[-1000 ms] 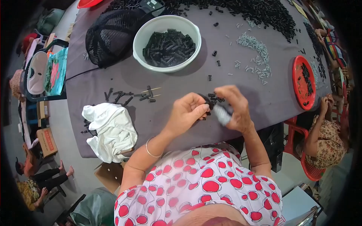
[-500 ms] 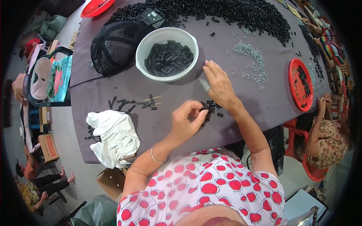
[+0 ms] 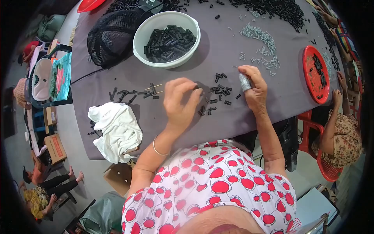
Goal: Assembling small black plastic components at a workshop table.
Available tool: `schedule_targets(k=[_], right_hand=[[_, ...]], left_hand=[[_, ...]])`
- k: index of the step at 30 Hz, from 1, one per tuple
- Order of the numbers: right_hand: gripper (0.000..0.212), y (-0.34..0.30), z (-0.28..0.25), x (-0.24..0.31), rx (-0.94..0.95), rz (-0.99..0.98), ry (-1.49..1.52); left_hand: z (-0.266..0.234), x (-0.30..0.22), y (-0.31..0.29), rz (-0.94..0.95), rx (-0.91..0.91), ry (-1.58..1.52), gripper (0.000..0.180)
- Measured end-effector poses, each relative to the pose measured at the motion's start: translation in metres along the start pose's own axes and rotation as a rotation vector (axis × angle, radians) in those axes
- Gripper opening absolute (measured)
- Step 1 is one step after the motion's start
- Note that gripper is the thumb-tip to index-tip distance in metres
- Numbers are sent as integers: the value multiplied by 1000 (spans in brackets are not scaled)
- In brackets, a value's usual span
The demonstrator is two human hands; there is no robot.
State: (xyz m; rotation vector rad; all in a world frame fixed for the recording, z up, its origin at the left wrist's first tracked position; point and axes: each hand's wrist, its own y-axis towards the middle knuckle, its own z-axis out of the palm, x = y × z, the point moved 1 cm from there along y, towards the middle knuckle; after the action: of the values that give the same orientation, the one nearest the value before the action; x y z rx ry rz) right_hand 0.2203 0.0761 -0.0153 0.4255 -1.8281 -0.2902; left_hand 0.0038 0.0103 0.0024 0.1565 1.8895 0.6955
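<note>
My left hand (image 3: 179, 102) is raised over the near middle of the table, thumb and forefinger pinched on a small black plastic part, mostly hidden by the fingertips. Just right of it, several loose black plastic parts (image 3: 221, 91) lie scattered on the cloth. Beyond those parts, my right hand (image 3: 256, 90) is closed with curled fingers; silvery-grey wrapping (image 3: 245, 82) covers its thumb. Whatever those fingers hold is too small to make out. Farther off lies a spread of tiny grey pieces (image 3: 261, 38).
A white bowl (image 3: 163, 18) of black parts stands beyond my left hand, beside a black mesh cover (image 3: 111, 43). A white cloth (image 3: 119, 130) and thin sticks (image 3: 157, 86) lie left. A red tray (image 3: 311, 86) is at right, near a seated person (image 3: 341, 136). Black parts (image 3: 280, 13) heap at the back.
My left hand has lifted off the loose parts and moved away to the left. The right hand has drawn its stretched fingers into a curl and shifted right, uncovering more black parts.
</note>
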Motion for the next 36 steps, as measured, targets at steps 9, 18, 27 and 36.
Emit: schedule_targets(k=[9, 18, 27, 36], right_hand=[[29, 12, 14, 14, 170, -165, -344], [32, 27, 24, 15, 394, -232, -605], [31, 16, 18, 17, 247, -389, -465], [44, -4, 23, 46, 146, -407, -276]], left_hand=[[-28, -17, 90, 243, -114, 481, 14], [-19, -16, 58, 160, -26, 325, 24], [3, -5, 12, -512, 270, -252, 12], [14, -12, 18, -731, 418, -669, 19]])
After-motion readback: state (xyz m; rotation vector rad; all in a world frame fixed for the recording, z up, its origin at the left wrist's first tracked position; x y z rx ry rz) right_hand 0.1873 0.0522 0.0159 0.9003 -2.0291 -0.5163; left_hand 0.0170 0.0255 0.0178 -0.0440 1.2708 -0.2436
